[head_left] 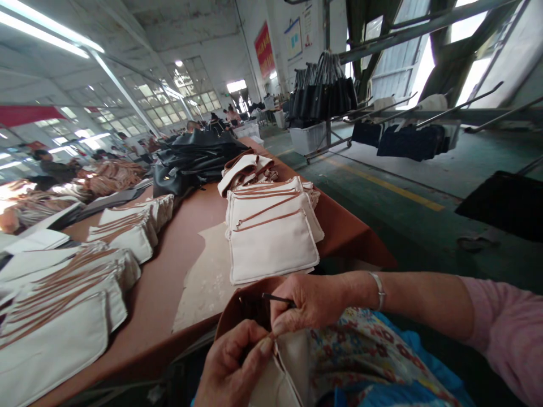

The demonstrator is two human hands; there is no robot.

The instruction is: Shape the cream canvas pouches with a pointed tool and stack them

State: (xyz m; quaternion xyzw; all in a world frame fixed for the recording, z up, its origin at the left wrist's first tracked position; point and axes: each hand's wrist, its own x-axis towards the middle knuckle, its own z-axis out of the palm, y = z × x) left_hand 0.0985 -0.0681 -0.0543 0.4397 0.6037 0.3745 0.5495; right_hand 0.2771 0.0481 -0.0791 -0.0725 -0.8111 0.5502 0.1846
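Note:
In my lap lies a cream fabric pouch piece (288,362) with a seam and brown edging. My left hand (237,362) is closed, pinching the edge of this piece between thumb and fingers. Right beside those fingertips, my right hand (307,302) is closed around a slim dark tool (278,298); only one thin end sticks out, so its kind is unclear. Its fingertips touch the same edge. A brown piece (231,314) curves up behind both hands. On the table ahead sits a stack of cream zippered pouches (274,249).
The brown-covered table (186,226) carries rows of cream pouches (63,316) at left and a heap of black bag pieces (195,158) farther back. Black bags (322,93) hang from a metal rack to the right. People work in the distance.

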